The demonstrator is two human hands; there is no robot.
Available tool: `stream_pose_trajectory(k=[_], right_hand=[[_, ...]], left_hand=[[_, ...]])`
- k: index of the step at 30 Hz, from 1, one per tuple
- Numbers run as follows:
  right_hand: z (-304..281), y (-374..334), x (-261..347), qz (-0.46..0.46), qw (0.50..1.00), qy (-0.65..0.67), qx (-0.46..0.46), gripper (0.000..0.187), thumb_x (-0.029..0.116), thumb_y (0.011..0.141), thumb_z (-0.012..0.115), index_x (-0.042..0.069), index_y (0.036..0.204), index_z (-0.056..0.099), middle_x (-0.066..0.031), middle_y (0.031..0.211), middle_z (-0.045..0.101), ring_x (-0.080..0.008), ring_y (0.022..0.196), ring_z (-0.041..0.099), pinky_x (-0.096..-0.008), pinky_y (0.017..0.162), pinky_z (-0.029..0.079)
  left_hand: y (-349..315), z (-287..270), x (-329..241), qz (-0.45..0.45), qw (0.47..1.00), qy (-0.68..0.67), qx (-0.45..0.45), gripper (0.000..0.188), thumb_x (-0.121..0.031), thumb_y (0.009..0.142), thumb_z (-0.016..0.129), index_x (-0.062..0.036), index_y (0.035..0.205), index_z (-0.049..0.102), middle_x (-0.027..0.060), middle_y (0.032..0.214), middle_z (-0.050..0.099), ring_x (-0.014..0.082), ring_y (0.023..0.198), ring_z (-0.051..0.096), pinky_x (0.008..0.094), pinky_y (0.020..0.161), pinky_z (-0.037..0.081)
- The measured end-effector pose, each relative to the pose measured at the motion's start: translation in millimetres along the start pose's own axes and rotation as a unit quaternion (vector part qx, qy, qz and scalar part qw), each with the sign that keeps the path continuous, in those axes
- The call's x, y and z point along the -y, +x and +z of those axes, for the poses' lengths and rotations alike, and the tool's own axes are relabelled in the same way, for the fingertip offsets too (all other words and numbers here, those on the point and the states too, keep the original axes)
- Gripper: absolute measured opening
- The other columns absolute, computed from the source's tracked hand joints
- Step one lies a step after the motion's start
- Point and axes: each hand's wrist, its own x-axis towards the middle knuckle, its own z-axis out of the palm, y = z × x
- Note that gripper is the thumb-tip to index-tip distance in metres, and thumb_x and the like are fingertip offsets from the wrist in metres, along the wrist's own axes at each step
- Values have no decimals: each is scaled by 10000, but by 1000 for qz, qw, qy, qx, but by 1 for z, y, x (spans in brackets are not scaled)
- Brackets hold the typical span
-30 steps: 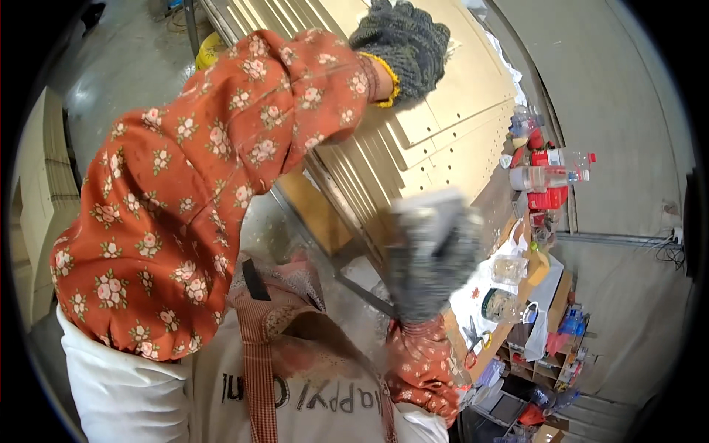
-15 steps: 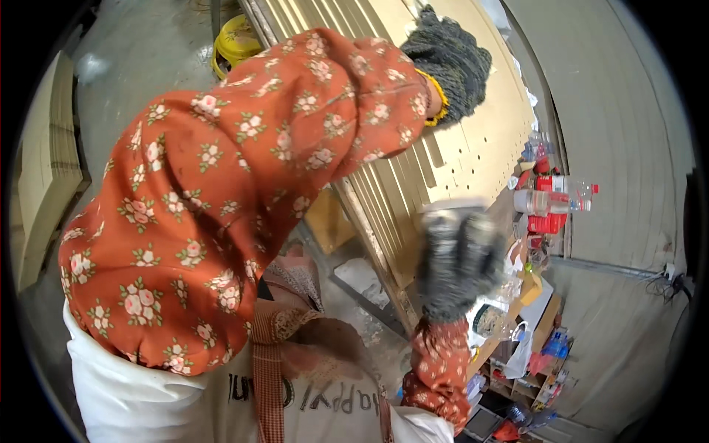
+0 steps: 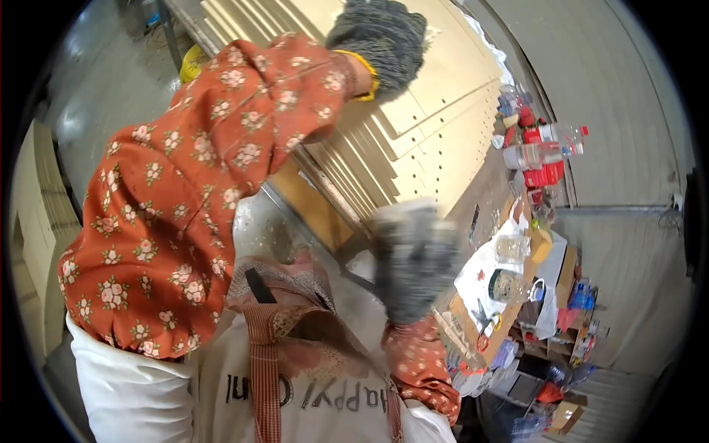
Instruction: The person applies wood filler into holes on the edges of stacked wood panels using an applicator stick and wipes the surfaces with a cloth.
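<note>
Cream-coloured flat boards (image 3: 415, 114), some with rows of small holes, lie stacked with stepped edges on a workbench. My left hand (image 3: 378, 48), in a dark grey knitted glove with a yellow cuff, rests palm down on the stack at the top of the view. Its fingers look spread, though the tips are partly hidden. Smeared by motion, my gloved right hand (image 3: 417, 262) is at the stack's near corner. It is closed on a pale, flat block (image 3: 405, 212), whose exact kind the blur hides.
Plastic bottles (image 3: 543, 153) and red packages line the bench's right side. Nearer are a clear jug (image 3: 509, 286), scissors (image 3: 485, 317) and white paper. More boards (image 3: 46, 229) stand at far left. A yellow bucket (image 3: 193, 63) sits beyond the bench.
The view has shifted, and both hands appear farther left in it. My left hand stays on the boards; my right hand still holds the pale block and remains blurred. More of the right-hand bench shows.
</note>
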Motion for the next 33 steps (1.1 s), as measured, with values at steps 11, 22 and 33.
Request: stream_pose_trajectory(k=[11,22,33], right_hand=[[37,-43,15,129,984,119,4,559,256,802,632,206,1316,419,-197,1366,361,-412,1216,380,-553,974,309],[43,-60,-5,127,992,-4,-8,696,297,794,641,69,1372,328,-249,1336,372,-415,1216,402,-531,1013,303],[55,-83,2,274,958,83,-27,475,205,907,531,52,1327,370,-223,1246,447,-361,1150,451,-458,953,378]], left_hand=[[-1,-18,-10,-11,997,30,64,420,-318,932,374,9,1144,530,191,1157,544,320,1129,480,487,1005,289],[0,-14,-11,-5,1000,15,23,335,-284,853,494,-5,999,609,192,993,613,319,990,567,456,928,381],[-4,-20,-9,-24,999,28,31,315,-286,810,548,-5,928,628,195,930,637,343,918,604,443,865,434]])
